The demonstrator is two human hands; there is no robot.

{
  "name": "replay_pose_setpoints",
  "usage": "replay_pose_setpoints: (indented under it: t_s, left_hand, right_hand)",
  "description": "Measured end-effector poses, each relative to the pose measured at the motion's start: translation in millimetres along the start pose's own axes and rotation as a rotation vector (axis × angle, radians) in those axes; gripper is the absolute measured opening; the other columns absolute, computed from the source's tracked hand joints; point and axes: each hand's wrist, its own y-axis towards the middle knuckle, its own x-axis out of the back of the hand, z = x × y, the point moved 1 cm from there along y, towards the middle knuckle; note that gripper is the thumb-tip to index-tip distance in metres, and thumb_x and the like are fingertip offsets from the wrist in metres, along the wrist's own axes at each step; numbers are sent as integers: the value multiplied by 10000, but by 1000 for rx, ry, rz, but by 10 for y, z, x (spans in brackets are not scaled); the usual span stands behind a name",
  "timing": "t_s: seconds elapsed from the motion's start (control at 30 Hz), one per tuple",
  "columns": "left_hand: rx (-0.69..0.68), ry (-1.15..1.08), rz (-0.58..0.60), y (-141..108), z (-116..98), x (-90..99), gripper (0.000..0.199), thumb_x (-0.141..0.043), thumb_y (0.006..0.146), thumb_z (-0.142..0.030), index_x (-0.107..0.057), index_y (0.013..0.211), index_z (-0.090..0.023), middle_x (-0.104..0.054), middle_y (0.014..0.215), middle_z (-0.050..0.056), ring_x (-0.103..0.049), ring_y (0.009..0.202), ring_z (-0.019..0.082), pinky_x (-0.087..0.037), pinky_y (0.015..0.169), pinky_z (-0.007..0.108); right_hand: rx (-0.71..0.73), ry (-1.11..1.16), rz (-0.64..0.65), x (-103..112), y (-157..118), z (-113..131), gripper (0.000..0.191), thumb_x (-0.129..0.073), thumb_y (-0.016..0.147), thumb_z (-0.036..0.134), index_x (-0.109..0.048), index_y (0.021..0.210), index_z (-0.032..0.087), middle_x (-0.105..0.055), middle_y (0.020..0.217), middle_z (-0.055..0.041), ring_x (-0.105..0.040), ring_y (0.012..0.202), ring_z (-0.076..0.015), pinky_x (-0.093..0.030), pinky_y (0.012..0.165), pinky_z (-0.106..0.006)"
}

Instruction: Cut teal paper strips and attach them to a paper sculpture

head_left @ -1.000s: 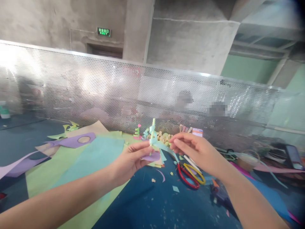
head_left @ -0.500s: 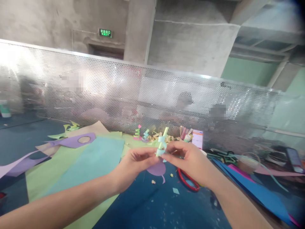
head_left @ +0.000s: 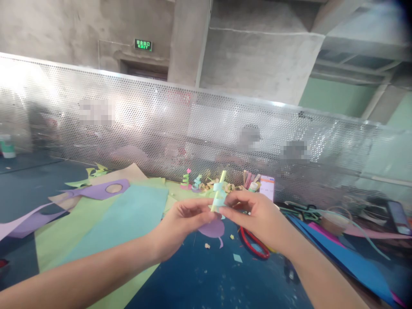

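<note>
- Your L hand (head_left: pixel 175 223) pinches green stick (head_left: pixel 223 176) near its low end.
- Behind: green spiral (head_left: pixel 186 180) & blue spiral (head_left: pixel 197 183), both look done.
- Btwn hands: blue strip (head_left: pixel 218 186) looped rnd stick, prob. partway; amt left unclear.
- Your R hand (head_left: pixel 265 216) pinches blue strip.

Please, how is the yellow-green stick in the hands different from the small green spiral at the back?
The yellow-green stick leans, held between the left hand and right hand; the small green spiral stands upright, untouched.
A light blue strip curls around the stick, while the spiral's own curls are green.
The stick's upper tip is plain, but the spiral has a pink piece on top.
Both show curled strips.
</note>
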Motion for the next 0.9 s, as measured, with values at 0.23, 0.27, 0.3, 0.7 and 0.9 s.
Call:
replay_pose_setpoints:
  t_s: [0.23, 0.27, 0.3, 0.7, 0.9]
  left_hand:
    - [49, -86, 23, -8, -26, -11, 149, -614, 792, -187, -677, 927, -175, -661, 819, 12, -599, 751, 96, -464, 718, 206]
    - [65, -107, 27, -7, -28, -9, 163, -612, 794, -187, -673, 945, -175, -665, 840, 19, -607, 769, 104, -471, 728, 213]
    - [83, -128, 32, -6, -30, -6, 178, -608, 797, -188, -668, 964, -175, -667, 856, 25, -612, 786, 110, -475, 741, 219]
    - [210, -235, 128, -48, -51, -41, 143, -623, 783, -178, -679, 914, -169, -673, 836, 30, -624, 820, 124, -477, 763, 219]
    - [240, -230, 33, 21, 28, -40, 175, -622, 784, -166, -674, 951, -157, -698, 918, 52, -644, 884, 145, -491, 817, 216]
  right_hand:
    - [2, 19, 0, -17, -7, 22, 122, -578, 795, 312, -641, 741, 222, -649, 741, 21, -582, 701, -126, -452, 648, -252]
    - [3, 29, 9, -15, -8, 26, 126, -578, 797, 316, -644, 747, 221, -654, 749, 19, -588, 708, -127, -456, 655, -250]
    - [2, 46, 19, -11, -10, 29, 136, -573, 802, 325, -646, 759, 219, -660, 762, 15, -594, 720, -129, -462, 663, -250]
    - [16, 145, -77, 68, -41, 35, 264, -430, 887, 325, -598, 1090, 318, -636, 999, -10, -601, 803, -137, -503, 734, -294]
    - [-70, 64, -236, 439, -20, -166, 263, -480, 842, 358, -598, 1051, 251, -653, 980, -46, -622, 828, -166, -501, 741, -320]
